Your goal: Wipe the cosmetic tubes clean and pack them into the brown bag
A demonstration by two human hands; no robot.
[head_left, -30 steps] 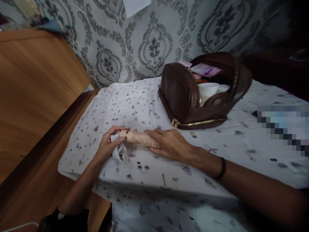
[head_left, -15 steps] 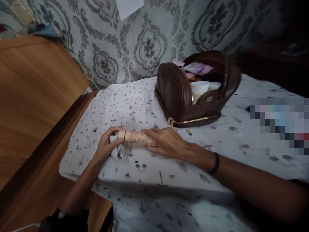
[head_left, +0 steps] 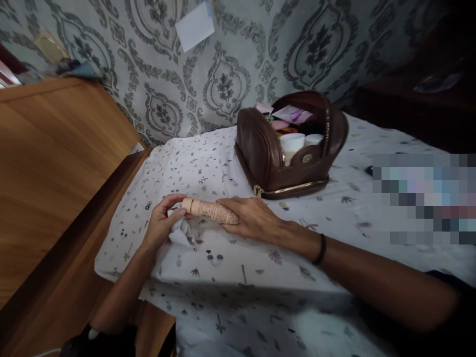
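Observation:
A peach cosmetic tube (head_left: 212,211) with small printed text lies level between my two hands, just above the bedding. My left hand (head_left: 163,218) pinches its cap (head_left: 187,204) between thumb and fingers. Some crumpled white cloth or tissue (head_left: 180,233) hangs below that hand; whether the palm also grips it I cannot tell. Around the tube's wide end my right hand (head_left: 253,218) is closed, hiding part of it. Beyond the right hand stands an open brown toiletry bag (head_left: 264,148), with white-lidded jars (head_left: 292,142) and packets inside.
White patterned bedding (head_left: 186,168) lies under everything. To the left rises a wooden cabinet (head_left: 63,148) with things on top. A patterned wall (head_left: 223,84) is behind, with a white paper (head_left: 195,27) on it. At right, a blurred-out object (head_left: 427,196) lies on the bedding.
My view has tilted up a little and swung right, so the bag appears lower and further left. Both hands keep their hold on the tube.

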